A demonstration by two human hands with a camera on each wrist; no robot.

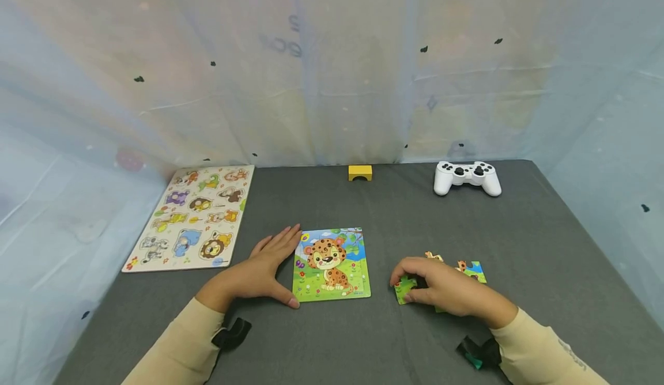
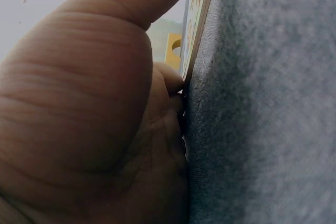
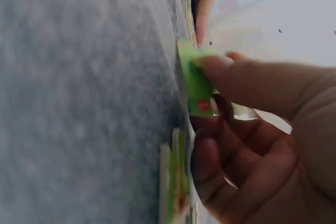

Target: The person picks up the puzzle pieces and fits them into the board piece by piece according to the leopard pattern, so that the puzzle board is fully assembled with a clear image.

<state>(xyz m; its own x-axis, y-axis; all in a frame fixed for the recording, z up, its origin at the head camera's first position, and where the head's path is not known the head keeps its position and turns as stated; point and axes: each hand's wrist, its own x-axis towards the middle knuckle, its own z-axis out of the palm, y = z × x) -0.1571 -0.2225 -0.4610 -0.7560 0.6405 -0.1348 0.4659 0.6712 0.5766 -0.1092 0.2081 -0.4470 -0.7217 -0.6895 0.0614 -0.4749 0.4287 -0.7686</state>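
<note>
A square leopard puzzle board (image 1: 332, 265) lies flat on the dark grey table. My left hand (image 1: 267, 270) rests at its left side, fingers straight, thumb near the lower left corner. To the right, my right hand (image 1: 441, 287) pinches a green puzzle piece (image 1: 404, 289) between thumb and fingers. The right wrist view shows that same green piece (image 3: 195, 80), with a small red mark on it, tilted up from the cloth. Other puzzle pieces (image 1: 473, 271) lie behind and partly under my right hand, which hides some of them.
An animal board (image 1: 194, 215) lies at the left. A yellow arched block (image 1: 360, 172) stands at the table's back edge. At the back right sits a white game controller (image 1: 467, 177). A pale sheet (image 1: 353, 68) hangs behind the table.
</note>
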